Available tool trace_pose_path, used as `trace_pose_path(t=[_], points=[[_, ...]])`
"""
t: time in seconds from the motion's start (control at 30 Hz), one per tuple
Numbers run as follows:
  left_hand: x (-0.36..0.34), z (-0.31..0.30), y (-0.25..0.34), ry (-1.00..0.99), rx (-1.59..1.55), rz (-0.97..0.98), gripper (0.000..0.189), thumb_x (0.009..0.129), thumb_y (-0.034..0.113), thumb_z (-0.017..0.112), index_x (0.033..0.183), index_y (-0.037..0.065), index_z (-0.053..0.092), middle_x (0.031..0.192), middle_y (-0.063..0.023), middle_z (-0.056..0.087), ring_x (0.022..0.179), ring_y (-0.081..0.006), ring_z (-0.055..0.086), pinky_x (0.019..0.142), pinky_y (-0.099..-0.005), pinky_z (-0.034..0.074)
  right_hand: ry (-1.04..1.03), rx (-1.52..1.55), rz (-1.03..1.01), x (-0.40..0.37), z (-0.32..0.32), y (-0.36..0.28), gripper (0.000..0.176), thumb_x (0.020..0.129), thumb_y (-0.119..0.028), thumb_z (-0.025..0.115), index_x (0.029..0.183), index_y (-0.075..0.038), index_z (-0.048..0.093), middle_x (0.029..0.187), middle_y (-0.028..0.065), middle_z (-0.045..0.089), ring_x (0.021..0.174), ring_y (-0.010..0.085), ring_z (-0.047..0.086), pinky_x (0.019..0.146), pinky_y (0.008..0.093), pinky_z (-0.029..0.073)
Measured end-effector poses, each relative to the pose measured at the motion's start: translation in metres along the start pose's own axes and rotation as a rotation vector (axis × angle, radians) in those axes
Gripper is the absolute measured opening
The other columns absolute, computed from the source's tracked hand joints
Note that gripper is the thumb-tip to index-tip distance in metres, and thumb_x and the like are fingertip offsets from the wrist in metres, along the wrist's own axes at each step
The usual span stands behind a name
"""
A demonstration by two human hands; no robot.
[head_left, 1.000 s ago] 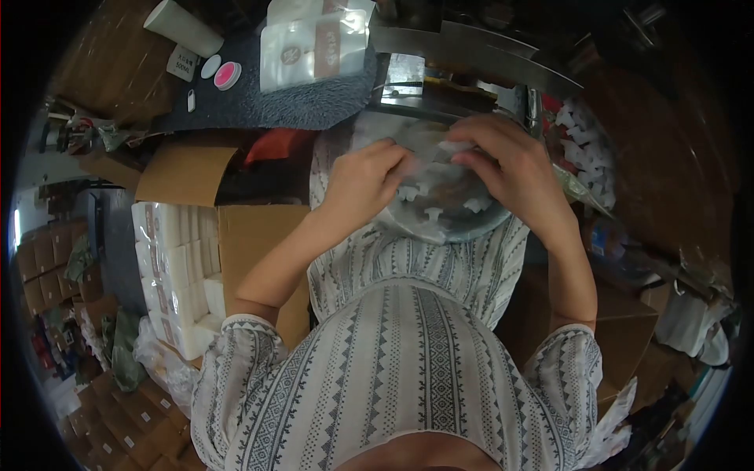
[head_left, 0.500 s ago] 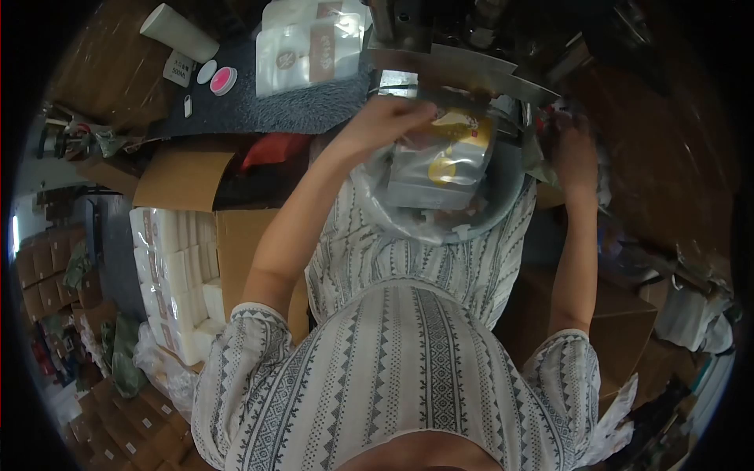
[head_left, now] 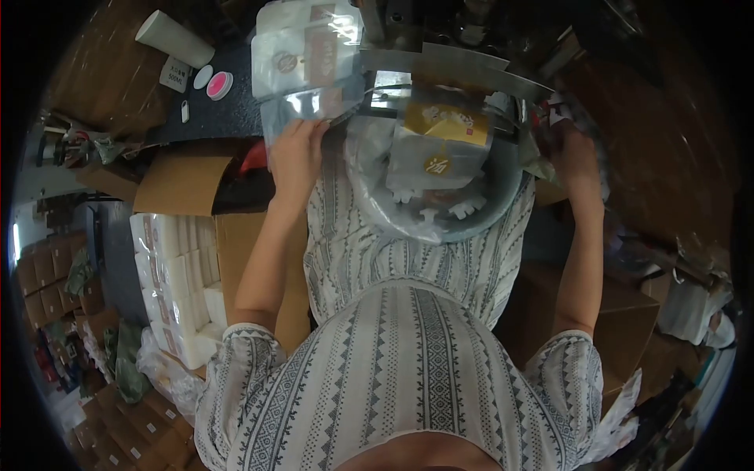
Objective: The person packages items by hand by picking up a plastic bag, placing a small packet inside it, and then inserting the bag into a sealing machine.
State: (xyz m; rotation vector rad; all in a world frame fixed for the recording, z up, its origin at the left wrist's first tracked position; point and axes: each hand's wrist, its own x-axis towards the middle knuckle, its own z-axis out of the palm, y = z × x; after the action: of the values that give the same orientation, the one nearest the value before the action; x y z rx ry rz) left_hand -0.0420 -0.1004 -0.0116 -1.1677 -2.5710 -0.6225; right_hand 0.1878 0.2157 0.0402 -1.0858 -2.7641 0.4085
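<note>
At the near edge of the dark mat, my left hand [head_left: 297, 161] is closed on the lower edge of a translucent pouch [head_left: 294, 108]. That pouch sticks out from under a stack of printed pouches [head_left: 294, 59]. My right hand [head_left: 577, 161] reaches into a plastic bag [head_left: 536, 157] at the right; its fingertips are in shadow among small items, so I cannot make out what they hold. Between my hands, a gold-topped clear pouch [head_left: 440, 145] lies over a plastic-lined basin [head_left: 503, 212] on my lap. Small white pieces [head_left: 467, 206] show beneath it.
A metal machine plate [head_left: 455, 67] stands just beyond the basin. On the mat [head_left: 236, 118] are a pink round tin [head_left: 219, 85] and a white lid [head_left: 203, 77], with a white cup [head_left: 174, 39] behind. An open carton [head_left: 184, 177] and white packs [head_left: 177, 275] stand left.
My left hand has left the gold-topped pouch over the basin and moved left to the pouch stack, drawing one pouch's edge toward me. My right hand stays at the bag, shifting slightly.
</note>
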Motion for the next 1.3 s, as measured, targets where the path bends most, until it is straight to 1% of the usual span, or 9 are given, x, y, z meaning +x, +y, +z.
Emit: trace_pose_path(t=[0.17,0.37,0.5,0.57,0.63,0.97,1.1,1.17,1.3], points=[[-0.006,-0.026,0.047,0.143,-0.195,-0.019,0.007,0.079,0.005,0.065,0.086,0.006,0.066,0.078,-0.0105,0.059,0.067,-0.0304,0.061,0.057,-0.037,0.047,-0.091,0.607,-0.156,-0.024,-0.039,-0.051,0.024,0.081,-0.008,0.065,0.104,-0.002,0.064,0.095,0.016,0.067,0.083,0.032,0.066,0.073,0.0351,0.051],[0.0,-0.036,0.085,0.096,-0.331,0.108,0.006,0.079,0.004,0.066,0.084,0.005,0.066,0.076,-0.0091,0.059,0.066,-0.0297,0.061,0.057,-0.0357,0.047,0.062,0.496,-0.707,-0.029,-0.02,-0.099,0.019,0.085,-0.006,0.064,0.103,-0.002,0.064,0.097,0.0128,0.067,0.087,0.023,0.066,0.076,0.0316,0.051],[-0.003,-0.011,0.087,-0.13,-0.56,0.189,0.009,0.082,0.012,0.065,0.083,0.003,0.065,0.076,-0.0102,0.061,0.062,-0.0266,0.06,0.054,-0.0328,0.046,-0.128,0.581,-0.671,-0.025,-0.012,-0.094,0.021,0.086,-0.006,0.064,0.106,-0.001,0.063,0.098,0.0118,0.066,0.09,0.0193,0.065,0.077,0.0304,0.051],[0.008,0.002,0.091,-0.18,-0.642,0.201,0.013,0.084,0.015,0.065,0.083,0.002,0.065,0.075,-0.0109,0.062,0.059,-0.0237,0.06,0.053,-0.032,0.045,-0.195,0.705,-0.364,-0.021,-0.008,-0.087,0.025,0.086,-0.007,0.063,0.111,-0.001,0.062,0.098,0.0105,0.067,0.091,0.0172,0.065,0.077,0.0294,0.051],[0.022,0.015,0.097,-0.615,-1.002,-0.4,0.023,0.088,0.021,0.064,0.082,-0.001,0.065,0.076,-0.0117,0.066,0.059,-0.0159,0.063,0.053,-0.0303,0.045,-0.067,0.651,-0.344,-0.017,-0.006,-0.077,0.027,0.086,-0.007,0.063,0.112,-0.001,0.061,0.097,0.0098,0.067,0.089,0.0158,0.064,0.077,0.0289,0.05],[0.056,0.024,0.087,-0.621,-1.365,-0.598,0.033,0.093,0.029,0.059,0.101,-0.003,0.063,0.085,-0.0047,0.065,0.075,-0.0109,0.062,0.068,-0.024,0.051,0.234,-0.123,-0.059,-0.018,-0.009,0.022,0.028,0.087,-0.028,0.06,0.103,-0.005,0.062,0.093,0.0187,0.066,0.087,0.0386,0.063,0.071,0.0468,0.049],[0.118,-0.004,-0.009,-0.489,-0.766,-0.406,0.041,0.095,0.036,0.052,0.112,0.0,0.059,0.098,-0.009,0.068,0.074,-0.0211,0.067,0.067,-0.0284,0.053,0.188,-0.2,0.124,-0.043,-0.037,0.019,0.028,0.087,-0.026,0.06,0.101,-0.002,0.063,0.092,0.0204,0.065,0.088,0.0386,0.063,0.071,0.0451,0.048],[0.156,0.011,-0.052,-0.088,-0.302,-0.177,0.048,0.091,0.04,0.056,0.122,0.004,0.053,0.116,-0.0108,0.062,0.094,-0.0289,0.063,0.081,-0.0408,0.05,0.011,-0.133,0.136,-0.039,-0.029,0.037,0.026,0.086,-0.023,0.062,0.102,-0.001,0.062,0.09,0.022,0.065,0.086,0.0392,0.063,0.07,0.045,0.049],[0.171,0.076,-0.084,0.213,0.309,0.281,0.061,0.088,0.05,0.054,0.133,0.009,0.044,0.138,-0.0118,0.046,0.123,-0.0378,0.044,0.1,-0.0562,0.034,-0.017,0.038,0.083,-0.007,0.003,0.043,0.028,0.085,-0.021,0.062,0.107,-0.004,0.061,0.093,0.0218,0.066,0.088,0.0402,0.063,0.075,0.0458,0.05]])
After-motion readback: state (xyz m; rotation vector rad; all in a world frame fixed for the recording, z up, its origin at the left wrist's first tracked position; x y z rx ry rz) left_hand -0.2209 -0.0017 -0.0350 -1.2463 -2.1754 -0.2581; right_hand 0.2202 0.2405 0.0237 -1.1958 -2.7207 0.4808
